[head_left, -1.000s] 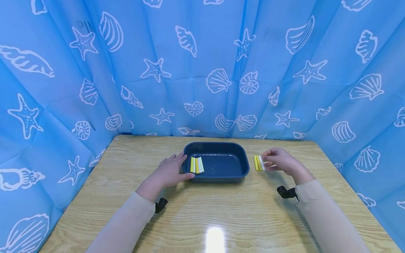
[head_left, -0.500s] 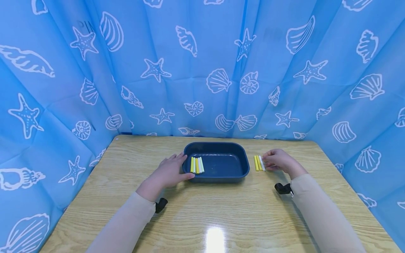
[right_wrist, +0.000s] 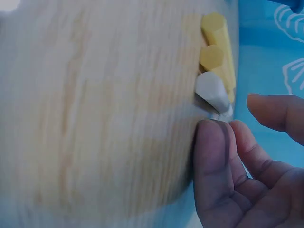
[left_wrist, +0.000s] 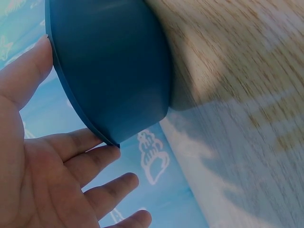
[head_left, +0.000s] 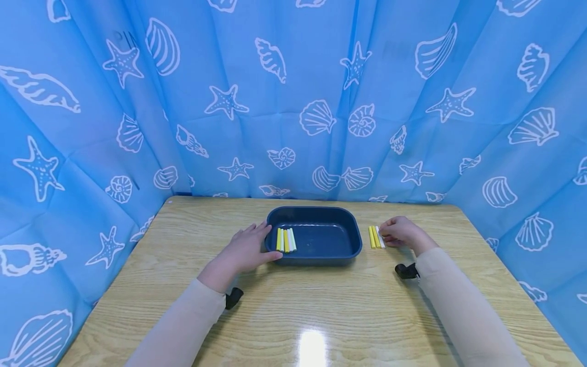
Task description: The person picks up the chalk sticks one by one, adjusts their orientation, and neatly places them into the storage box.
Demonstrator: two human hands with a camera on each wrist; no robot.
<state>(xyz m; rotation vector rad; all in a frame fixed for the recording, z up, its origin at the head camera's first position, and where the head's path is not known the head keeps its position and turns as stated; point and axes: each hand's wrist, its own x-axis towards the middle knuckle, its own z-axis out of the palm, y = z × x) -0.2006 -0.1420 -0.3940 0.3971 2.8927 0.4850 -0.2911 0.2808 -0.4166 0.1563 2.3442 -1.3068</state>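
Observation:
A dark blue rectangular tray [head_left: 321, 261] stands at the table's far middle, several yellow and whitish chalk sticks [head_left: 286, 240] lined up in its left end. My left hand [head_left: 245, 248] rests at its left side, thumb and fingertips touching the rim with no curl around it, as the left wrist view shows. Right of the tray lie two yellow chalk sticks [head_left: 373, 237] and a white chalk stick [right_wrist: 211, 90], side by side. My right hand [head_left: 401, 234] is at the white stick; thumb and a bent finger meet by its side, index finger raised apart. Whether they pinch it is unclear.
A wooden table [head_left: 275, 316] carries everything. Behind it and on both sides hangs a blue curtain [head_left: 293, 137] with white shell and starfish prints. Black wrist devices [head_left: 405, 271] show below both sleeves.
My right hand's fingers have drawn closer together at the white chalk, and its wrist has shifted slightly left. The left hand, tray and chalk inside it stay put.

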